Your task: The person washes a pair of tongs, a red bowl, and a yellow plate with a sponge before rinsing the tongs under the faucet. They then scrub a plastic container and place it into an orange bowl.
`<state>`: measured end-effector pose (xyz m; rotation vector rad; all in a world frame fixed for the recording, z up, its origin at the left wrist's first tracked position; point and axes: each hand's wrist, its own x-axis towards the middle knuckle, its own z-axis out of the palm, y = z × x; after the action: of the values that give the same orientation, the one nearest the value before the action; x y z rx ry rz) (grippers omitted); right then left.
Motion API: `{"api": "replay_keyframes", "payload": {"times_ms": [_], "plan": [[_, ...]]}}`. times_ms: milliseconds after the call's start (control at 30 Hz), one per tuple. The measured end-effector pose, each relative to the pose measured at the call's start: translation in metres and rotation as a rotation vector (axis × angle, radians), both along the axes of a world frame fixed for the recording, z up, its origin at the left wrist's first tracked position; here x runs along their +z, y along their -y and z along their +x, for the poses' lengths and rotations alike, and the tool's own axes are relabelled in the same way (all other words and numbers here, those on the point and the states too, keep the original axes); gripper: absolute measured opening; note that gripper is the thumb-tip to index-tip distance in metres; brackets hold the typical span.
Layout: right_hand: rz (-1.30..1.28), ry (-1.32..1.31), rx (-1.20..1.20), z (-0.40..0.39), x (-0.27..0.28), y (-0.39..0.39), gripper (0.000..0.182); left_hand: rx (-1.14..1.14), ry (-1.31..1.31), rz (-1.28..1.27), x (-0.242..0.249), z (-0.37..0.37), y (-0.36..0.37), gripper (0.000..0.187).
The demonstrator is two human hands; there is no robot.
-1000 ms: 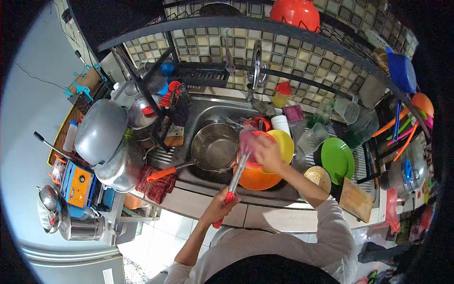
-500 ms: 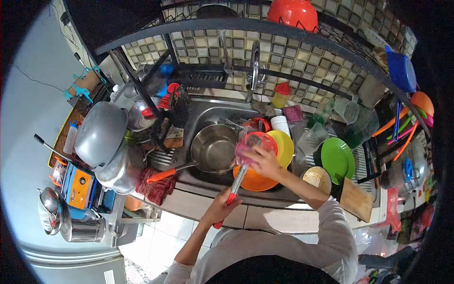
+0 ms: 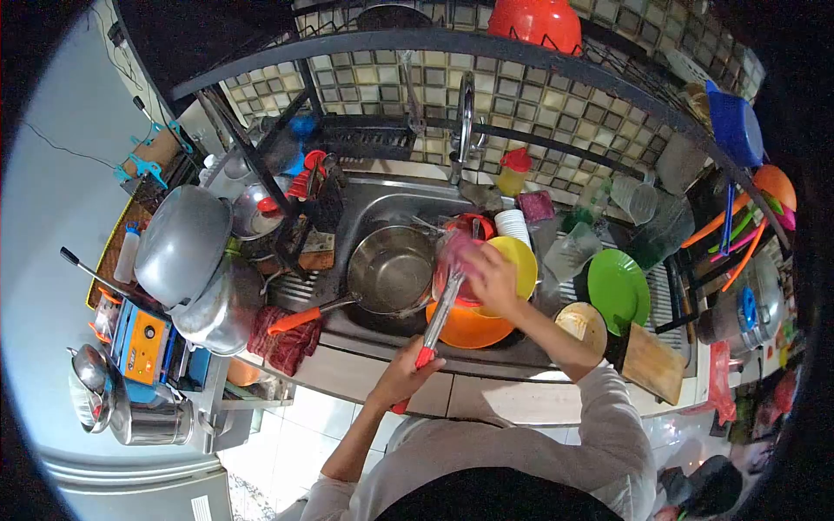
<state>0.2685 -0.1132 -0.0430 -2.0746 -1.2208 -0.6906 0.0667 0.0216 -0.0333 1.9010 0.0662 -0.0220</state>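
My left hand (image 3: 404, 373) is closed around the red handle of a long metal utensil (image 3: 445, 308), which slants up over the sink. The kind of utensil is not clear, as its far end is covered. At that end my right hand (image 3: 493, 280) presses a pink scrubbing cloth (image 3: 455, 253), smeared by motion. Beneath the right hand are a yellow plate (image 3: 523, 260) and an orange bowl (image 3: 469, 330). A steel saucepan (image 3: 391, 271) with an orange handle sits to the left of them in the sink (image 3: 365, 208).
A faucet (image 3: 467, 122) rises behind the sink. Right of it are white stacked cups (image 3: 512, 226), a green plate (image 3: 618, 291) and a wooden board (image 3: 653, 363). Large pots (image 3: 187, 243) and a dark red cloth (image 3: 285, 339) lie left. A black rack (image 3: 486, 43) spans overhead.
My right hand has shifted slightly right and down along the utensil, with the pink cloth. My left hand keeps its hold on the handle.
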Motion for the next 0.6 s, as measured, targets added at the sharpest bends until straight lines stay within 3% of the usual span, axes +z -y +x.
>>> {"api": "replay_keyframes", "payload": {"times_ms": [167,200,300,367,433,500,567,600], "plan": [[-0.177,0.213,0.121,-0.033,-0.002,0.006,0.041,0.034,-0.022,0.013,-0.005,0.002,-0.002,0.03],[-0.105,0.071,0.026,-0.022,0.003,-0.001,0.041,0.037,-0.067,-0.022,-0.004,0.003,-0.003,0.03],[0.07,-0.011,-0.009,-0.009,-0.006,-0.007,0.041,0.047,-0.077,-0.06,-0.007,0.002,-0.002,0.029],[0.031,0.016,0.045,-0.034,-0.01,-0.006,0.041,0.052,-0.042,-0.064,-0.012,0.008,-0.002,0.029],[0.036,0.199,0.362,-0.054,-0.006,-0.004,0.04,0.059,0.238,-0.025,-0.018,0.012,-0.001,0.03],[-0.102,0.074,0.282,-0.038,-0.016,0.001,0.042,0.052,0.087,-0.045,-0.015,0.007,-0.002,0.031],[0.074,-0.128,-0.054,-0.008,-0.001,-0.006,0.045,0.052,-0.054,-0.062,-0.011,0.003,-0.003,0.032],[0.069,-0.187,-0.068,-0.01,0.005,-0.005,0.041,0.049,-0.052,-0.066,-0.009,0.002,-0.002,0.032]]}}
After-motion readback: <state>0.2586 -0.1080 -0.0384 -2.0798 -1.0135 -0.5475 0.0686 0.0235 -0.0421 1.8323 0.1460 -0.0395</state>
